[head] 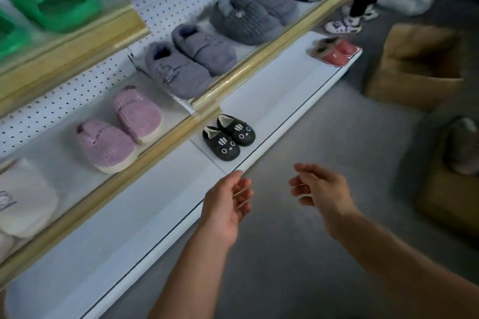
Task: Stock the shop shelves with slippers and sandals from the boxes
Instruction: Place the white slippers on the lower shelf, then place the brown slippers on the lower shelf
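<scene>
A pair of black cat-face slippers [229,136] is seen on the white bottom shelf [160,215], near its front edge. Just in front of that edge, the left hand [226,206] is held with relaxed fingers, empty. Right of it, apart, the right hand [320,188] is loosely curled, holding nothing. Further right, cardboard boxes [414,65] stand on the floor.

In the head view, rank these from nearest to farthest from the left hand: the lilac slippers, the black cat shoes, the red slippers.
From the left hand:
1. Black cat shoes, bottom shelf, just above the hand.
2. Lilac slippers, middle shelf, to the left.
3. Red slippers, far right end of the bottom shelf.
</scene>
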